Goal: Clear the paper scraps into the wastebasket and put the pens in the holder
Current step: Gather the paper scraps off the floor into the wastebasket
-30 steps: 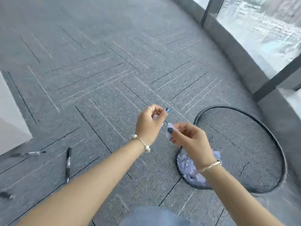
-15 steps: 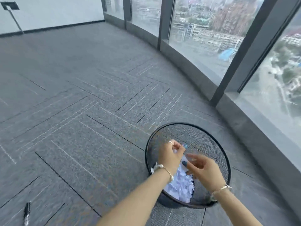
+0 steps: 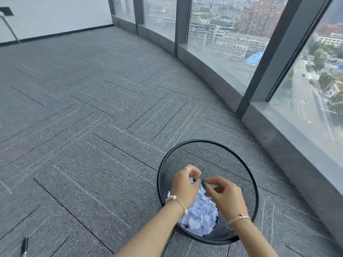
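Observation:
A black mesh wastebasket (image 3: 230, 156) stands on the grey carpet at lower right, with a pile of white paper scraps (image 3: 202, 217) in its bottom. Both my hands hover over its opening. My left hand (image 3: 185, 184) has its fingers curled shut, and a white paper edge shows just under them. My right hand (image 3: 222, 195) reaches across, its fingertips meeting the left hand's fingertips; whether it pinches paper is hidden. A black pen (image 3: 24, 246) lies on the carpet at the bottom left edge. No pen holder is in view.
A curved wall of tall windows (image 3: 222, 43) with a low grey sill (image 3: 278, 130) runs along the right, close behind the basket. Grey carpet (image 3: 83, 117) stretches to the left and far side. A thin stand (image 3: 9, 25) leans by the white back wall.
My view swung up and right from the pens toward the windows. Both hands travelled from beside the basket to over its opening, and the scrap held between them is no longer plainly visible.

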Tool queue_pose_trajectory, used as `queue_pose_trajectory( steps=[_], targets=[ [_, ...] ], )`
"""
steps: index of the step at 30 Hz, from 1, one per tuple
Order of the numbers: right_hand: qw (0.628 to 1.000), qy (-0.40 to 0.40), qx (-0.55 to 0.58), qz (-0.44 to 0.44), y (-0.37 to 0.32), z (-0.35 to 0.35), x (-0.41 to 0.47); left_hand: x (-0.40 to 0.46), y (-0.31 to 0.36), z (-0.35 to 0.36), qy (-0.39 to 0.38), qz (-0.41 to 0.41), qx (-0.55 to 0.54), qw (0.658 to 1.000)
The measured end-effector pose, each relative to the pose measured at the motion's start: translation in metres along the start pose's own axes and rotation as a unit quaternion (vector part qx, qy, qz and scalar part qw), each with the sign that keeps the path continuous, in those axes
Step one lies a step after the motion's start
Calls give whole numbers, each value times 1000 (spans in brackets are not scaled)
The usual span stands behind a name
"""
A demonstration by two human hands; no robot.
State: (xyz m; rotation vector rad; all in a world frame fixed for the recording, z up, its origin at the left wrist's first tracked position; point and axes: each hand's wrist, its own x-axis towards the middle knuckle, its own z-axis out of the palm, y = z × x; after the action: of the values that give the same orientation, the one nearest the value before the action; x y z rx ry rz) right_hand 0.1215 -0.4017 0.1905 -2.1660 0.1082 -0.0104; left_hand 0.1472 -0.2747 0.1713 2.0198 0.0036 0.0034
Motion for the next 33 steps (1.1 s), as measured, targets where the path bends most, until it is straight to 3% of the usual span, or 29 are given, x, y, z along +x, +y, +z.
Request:
queue_pose_trajectory(
  steps=[9, 20, 29, 33],
  targets=[
    [1000, 12, 3, -16, 4, 2, -1, -3, 5, -5, 36, -23, -6, 999],
    [999, 11, 23, -24, 5, 3, -6, -9, 1, 1, -46, -53, 2, 998],
    [999, 18, 25, -22, 6, 1, -1, -11, 16, -8, -53, -71, -157, 984],
    [999, 13, 11, -52, -8, -2, 6, -11, 25, -20, -43, -57, -154, 985]
  ],
)
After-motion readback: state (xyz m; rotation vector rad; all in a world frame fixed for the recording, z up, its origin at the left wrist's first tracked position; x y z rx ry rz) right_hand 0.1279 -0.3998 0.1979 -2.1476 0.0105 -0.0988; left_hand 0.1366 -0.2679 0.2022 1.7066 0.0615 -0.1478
